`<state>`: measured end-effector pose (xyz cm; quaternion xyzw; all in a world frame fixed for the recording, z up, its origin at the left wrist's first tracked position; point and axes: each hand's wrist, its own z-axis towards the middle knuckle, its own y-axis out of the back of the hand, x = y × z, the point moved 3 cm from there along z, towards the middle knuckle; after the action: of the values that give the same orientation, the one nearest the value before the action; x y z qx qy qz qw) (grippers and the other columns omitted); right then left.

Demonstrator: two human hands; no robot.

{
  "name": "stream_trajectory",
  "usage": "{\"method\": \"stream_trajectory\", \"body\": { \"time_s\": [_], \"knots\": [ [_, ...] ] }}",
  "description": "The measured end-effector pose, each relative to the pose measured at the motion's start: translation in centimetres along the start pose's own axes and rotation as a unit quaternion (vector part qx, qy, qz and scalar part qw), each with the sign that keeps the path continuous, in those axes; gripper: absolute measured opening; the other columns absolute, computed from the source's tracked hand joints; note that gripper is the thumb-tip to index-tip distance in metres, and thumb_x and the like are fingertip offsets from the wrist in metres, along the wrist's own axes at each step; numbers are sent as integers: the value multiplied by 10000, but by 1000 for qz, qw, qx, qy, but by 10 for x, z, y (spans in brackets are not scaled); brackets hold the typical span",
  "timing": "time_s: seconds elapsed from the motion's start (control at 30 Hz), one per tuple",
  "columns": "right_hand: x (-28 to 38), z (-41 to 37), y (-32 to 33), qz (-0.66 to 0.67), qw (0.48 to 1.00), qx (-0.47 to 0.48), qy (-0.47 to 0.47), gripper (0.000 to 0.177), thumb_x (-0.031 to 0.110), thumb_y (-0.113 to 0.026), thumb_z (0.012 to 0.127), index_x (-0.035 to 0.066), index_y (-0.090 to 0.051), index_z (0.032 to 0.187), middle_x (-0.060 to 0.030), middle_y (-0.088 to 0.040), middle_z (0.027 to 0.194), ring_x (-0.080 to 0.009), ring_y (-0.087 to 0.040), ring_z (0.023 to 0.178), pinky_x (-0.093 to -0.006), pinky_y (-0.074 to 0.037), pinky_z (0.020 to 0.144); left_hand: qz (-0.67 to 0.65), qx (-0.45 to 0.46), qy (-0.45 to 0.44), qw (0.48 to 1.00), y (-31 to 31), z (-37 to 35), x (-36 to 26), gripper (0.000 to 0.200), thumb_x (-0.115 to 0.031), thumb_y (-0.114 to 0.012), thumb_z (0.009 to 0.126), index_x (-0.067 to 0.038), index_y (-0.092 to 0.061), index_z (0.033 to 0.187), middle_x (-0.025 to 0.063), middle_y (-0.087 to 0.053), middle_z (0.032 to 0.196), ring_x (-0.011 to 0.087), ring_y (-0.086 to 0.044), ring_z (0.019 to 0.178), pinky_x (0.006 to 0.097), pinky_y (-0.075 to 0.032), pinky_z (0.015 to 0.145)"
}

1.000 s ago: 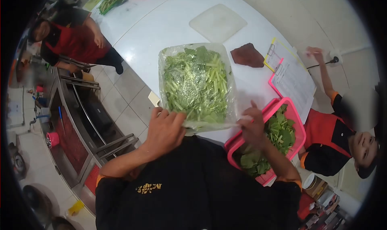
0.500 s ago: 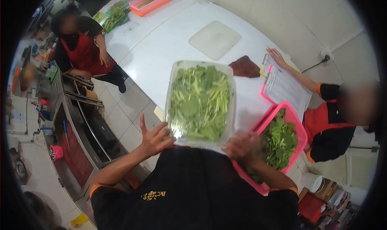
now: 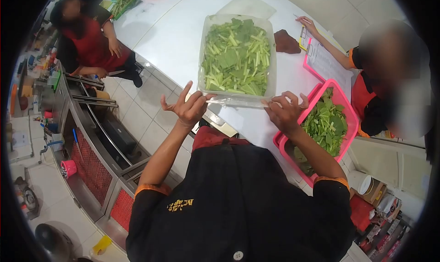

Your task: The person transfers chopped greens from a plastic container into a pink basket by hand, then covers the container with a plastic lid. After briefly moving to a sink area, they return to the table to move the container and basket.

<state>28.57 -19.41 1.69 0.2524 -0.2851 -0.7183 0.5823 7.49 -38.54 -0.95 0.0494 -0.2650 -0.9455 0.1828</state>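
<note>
A clear plastic container [image 3: 272, 64] full of cut leafy greens [image 3: 236, 55] sits on the white table in front of me. Clear plastic film [image 3: 236, 100] stretches along its near side. At the near left corner my left hand [image 3: 188, 107] pinches the film, with its outer fingers spread. My right hand [image 3: 286, 110] pinches the film's other end by the near right corner. Just right of that hand stands a pink basket [image 3: 350, 124], holding more greens [image 3: 324, 126]. My right forearm crosses over part of it.
Behind the container lies a translucent lid [image 3: 247, 6], beside a brown cloth [image 3: 287, 41]. At the right a person [image 3: 366, 78] reaches over clipboards [image 3: 327, 60] with a pen. Another person [image 3: 94, 41] at the left holds a knife [image 3: 116, 72]. A metal counter [image 3: 87, 156] runs along the left.
The film that lay over the greens is now drawn to the container's near side. Both hands have come to its near corners and pinch it. The view has shifted, with the container higher in it.
</note>
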Motion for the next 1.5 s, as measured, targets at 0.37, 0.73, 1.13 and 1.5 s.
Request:
{"method": "stream_trajectory", "body": {
  "time_s": [0.37, 0.73, 1.13, 1.5],
  "knots": [
    [-3, -12, 10, 9, 999, 41, 8, 157, 225, -773, 733, 214, -716, 879, 78, -602, 934, -176, -503, 988, -466, -213, 970, -85, 72, -4, 994, 5, -9, 8, 61, -286, -767, 762, -245, -725, 779, -105, -692, 803, 260, -636, 1127, 783, 181, 991],
    [1, -31, 10, 7, 749, 658, 77, 216, 312, -656, 827, 110, -730, 810, -103, -684, 821, -259, -670, 881, -617, -145, 1130, -94, 91, 17, 991, 3, -18, 2, 99, -251, -770, 764, -250, -751, 861, -79, -717, 841, 260, -636, 1127, 789, 162, 993],
    [14, 27, 40, 159, 811, 562, -39, 514, 456, -534, 933, 118, -543, 1320, -151, -687, 862, -326, -643, 951, -584, -132, 1154, -99, 79, 35, 991, 0, -21, 3, 71, -243, -764, 761, -245, -747, 830, -86, -716, 818, 292, -622, 1148, 791, 173, 983],
    [28, 21, 59, 111, 735, 666, -67, 571, 501, -516, 931, 100, -527, 1337, -191, -685, 978, -351, -635, 1008, -641, -146, 1119, -128, 104, -43, 985, 15, 13, 17, 67, -256, -771, 725, -208, -728, 747, -96, -690, 738, 288, -609, 1169, 801, 171, 977]
  ]
}}
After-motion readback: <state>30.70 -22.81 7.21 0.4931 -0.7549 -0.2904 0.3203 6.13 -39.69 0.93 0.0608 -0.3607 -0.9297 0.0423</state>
